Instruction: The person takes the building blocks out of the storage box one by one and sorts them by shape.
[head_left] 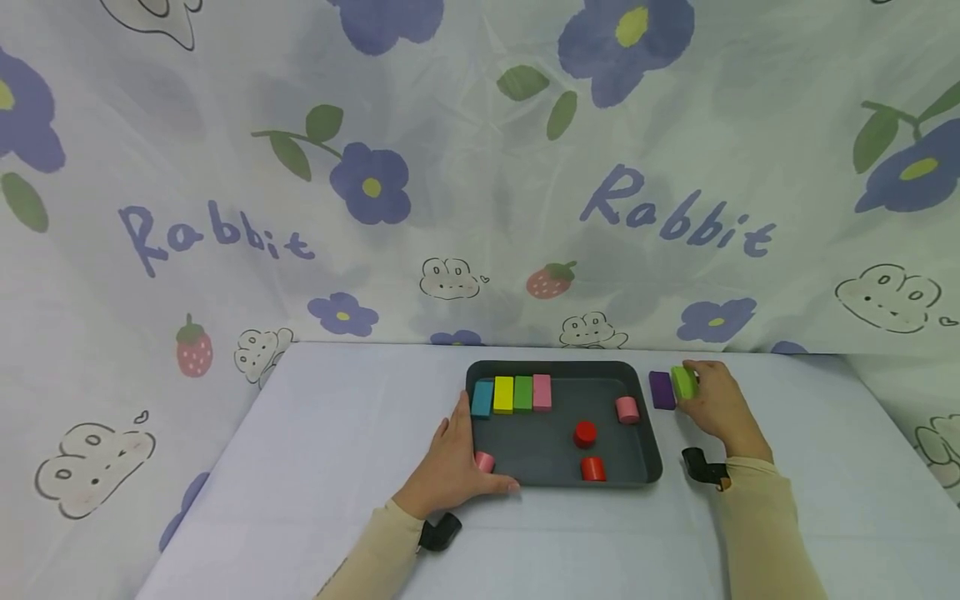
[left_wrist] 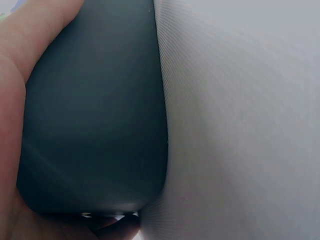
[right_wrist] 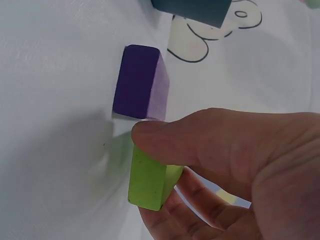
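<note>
My right hand (head_left: 718,410) pinches a lime green block (head_left: 682,382) between thumb and fingers, to the right of the dark grey tray (head_left: 528,446). In the right wrist view, the thumb lies over one end of that block and the fingers are behind it. A purple block (head_left: 662,391) stands on the table between the tray and the green block. Around the tray's near left corner, my left hand (head_left: 450,468) rests with fingers stretched along the left side and thumb along the front. The left wrist view shows the tray's wall (left_wrist: 100,110) against that hand.
Along the tray's back left stand a blue block (head_left: 482,399), a yellow block (head_left: 503,395), a green block (head_left: 522,394) and a pink block (head_left: 542,392). Red cylinders (head_left: 585,434) and pink cylinders (head_left: 627,410) lie elsewhere in it. A patterned curtain (head_left: 480,192) hangs behind the white table (head_left: 337,433).
</note>
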